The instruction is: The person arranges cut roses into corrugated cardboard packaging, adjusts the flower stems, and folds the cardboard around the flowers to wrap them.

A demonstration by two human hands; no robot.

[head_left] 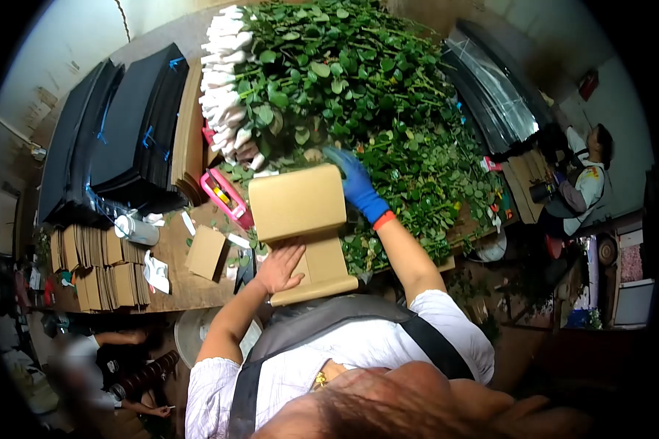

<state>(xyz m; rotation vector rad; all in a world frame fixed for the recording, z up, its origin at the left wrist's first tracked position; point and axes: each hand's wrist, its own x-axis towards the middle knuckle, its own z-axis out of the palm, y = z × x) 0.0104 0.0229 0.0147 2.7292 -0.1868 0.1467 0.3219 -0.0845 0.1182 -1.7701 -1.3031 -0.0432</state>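
Observation:
A sheet of brown cardboard (300,205) lies in front of me at the table's near edge, with a raised far panel and a lower part nearer my body. My bare left hand (280,267) rests flat on the lower part, just below the raised panel, fingers extended. In a blue glove, my right hand (355,184) is beside the panel's far right corner, its fingers stretched toward the leafy stems (388,110). Its fingertips are slightly blurred, and I see nothing held in them. Scissors (246,269) with dark handles lie left of my left hand.
White-wrapped flower heads (225,80) line the stems' left side. A pink tape dispenser (227,197), a small cardboard piece (206,252), a white canister (136,230) and stacked cardboard (110,282) are on the left. Black sheets (135,121) stand behind. Other people are at both sides.

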